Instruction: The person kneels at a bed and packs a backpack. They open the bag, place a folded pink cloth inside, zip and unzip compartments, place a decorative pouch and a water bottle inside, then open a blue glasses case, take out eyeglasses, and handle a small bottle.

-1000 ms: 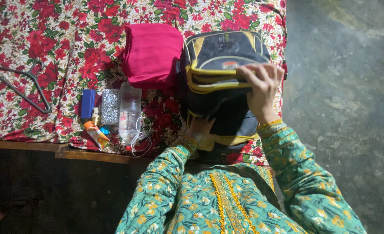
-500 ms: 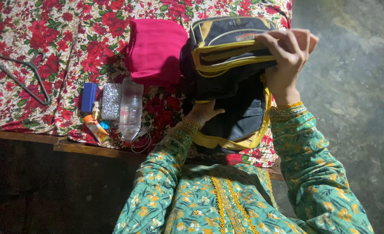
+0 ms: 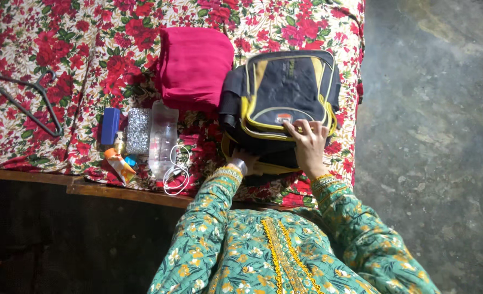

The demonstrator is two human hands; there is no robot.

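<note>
A black and yellow backpack (image 3: 285, 92) lies flat on a bed covered with a red floral sheet (image 3: 78, 43). My right hand (image 3: 307, 144) presses on the near front edge of the bag, fingers spread over its yellow trim. My left hand (image 3: 242, 163) is tucked under the bag's near lower left corner, mostly hidden, gripping it from below. Both arms wear green floral sleeves.
A folded pink cloth (image 3: 193, 65) lies left of the backpack. Further left sit a clear plastic bottle (image 3: 162, 139), a white cable (image 3: 176, 174), a silver glittery pouch (image 3: 138, 130), a blue case (image 3: 110, 125), an orange tube (image 3: 119, 166) and a dark hanger (image 3: 29, 103). Grey floor lies to the right.
The backpack was held up and open, with my right hand raised on its top flap. Now it lies flat and closed, with my right hand lower on its near edge.
</note>
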